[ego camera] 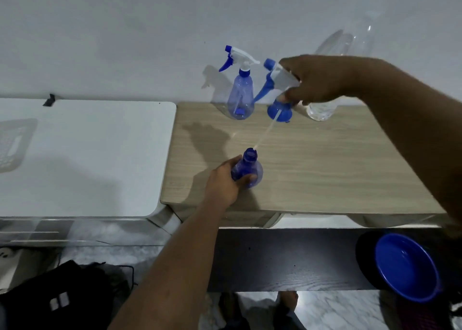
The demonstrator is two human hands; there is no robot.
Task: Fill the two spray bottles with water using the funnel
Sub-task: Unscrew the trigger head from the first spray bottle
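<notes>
My left hand (pixel 225 182) grips an uncapped blue spray bottle (pixel 248 169) standing on the wooden table (pixel 312 169). My right hand (pixel 317 79) holds its white and blue spray head (pixel 275 77) up above the table, and the thin dip tube (pixel 265 135) slants down to the bottle's open neck. A second spray bottle (pixel 240 94), capped, stands at the back of the table. Beside it lies a blue funnel (pixel 280 112), partly behind the spray head. A clear water bottle (pixel 322 109) stands behind my right hand, mostly hidden.
A white table (pixel 87 154) adjoins the wooden one on the left. A blue bowl (pixel 406 267) sits on a dark shelf (pixel 275 257) at lower right. A black bag (pixel 62 297) lies on the floor at lower left. The wall is close behind the bottles.
</notes>
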